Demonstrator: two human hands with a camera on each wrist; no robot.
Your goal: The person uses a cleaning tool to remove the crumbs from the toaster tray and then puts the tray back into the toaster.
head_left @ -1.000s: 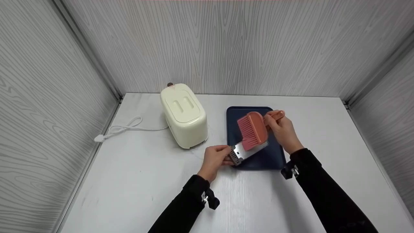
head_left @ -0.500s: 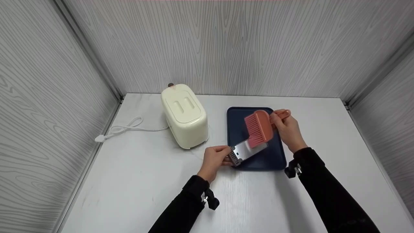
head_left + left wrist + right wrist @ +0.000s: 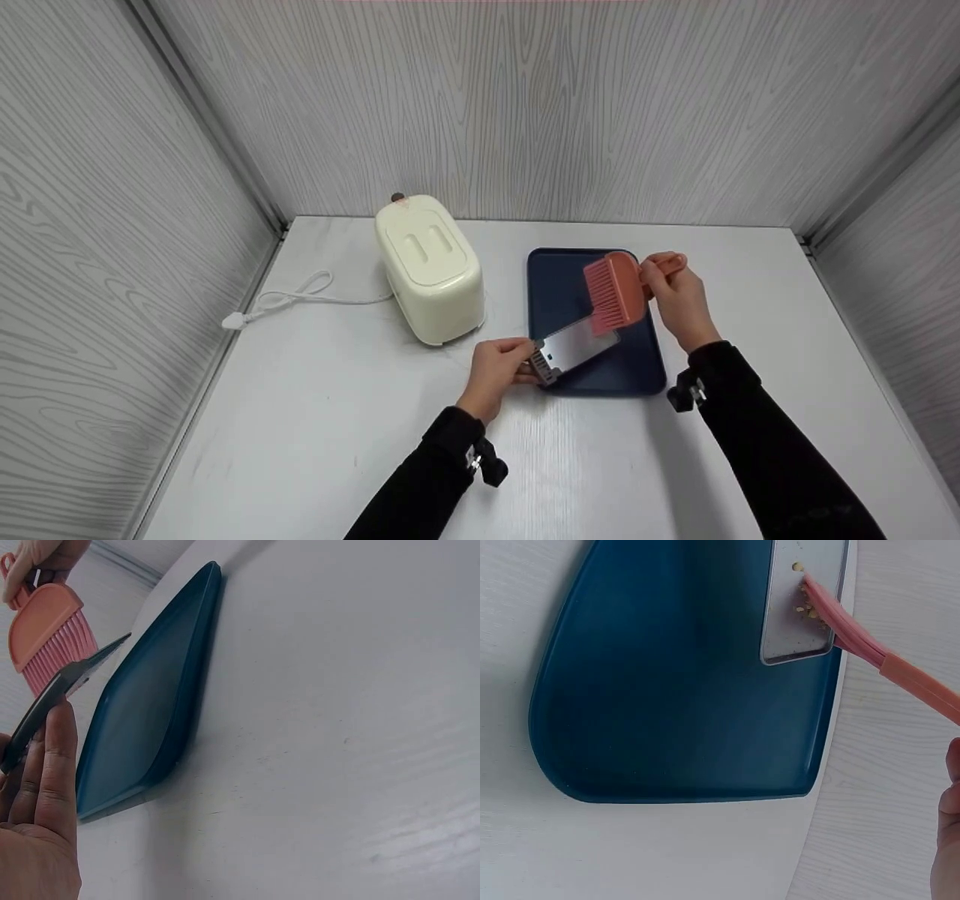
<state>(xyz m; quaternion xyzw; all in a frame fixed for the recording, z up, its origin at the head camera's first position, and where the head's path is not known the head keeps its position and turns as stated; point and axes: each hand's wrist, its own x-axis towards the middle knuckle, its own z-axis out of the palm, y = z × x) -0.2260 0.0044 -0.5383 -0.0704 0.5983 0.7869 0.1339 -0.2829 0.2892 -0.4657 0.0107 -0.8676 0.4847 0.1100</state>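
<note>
My left hand (image 3: 495,371) grips the grey end of a thin metal crumb tray (image 3: 576,349), thumb on top and fingers beneath. The crumb tray is held tilted above a dark blue tray (image 3: 559,289). My right hand (image 3: 681,304) pinches the handle of an orange brush (image 3: 625,289) with pink bristles. Those bristles touch the crumb tray's surface near its far end. In the right wrist view, several yellowish crumbs (image 3: 810,611) lie on the crumb tray beside the bristle tips. The left wrist view shows the crumb tray (image 3: 56,705) nearly edge-on over my fingers.
A cream toaster (image 3: 431,270) with a closed lid stands left of the blue tray. Its white cord and plug (image 3: 234,321) stretch left across the white table (image 3: 337,420). Grey wood-grain panels (image 3: 525,112) enclose the back and both sides.
My right hand has drawn the brush to the right along the crumb tray, toward its far end, baring more metal. The left hand and crumb tray have stayed almost still.
</note>
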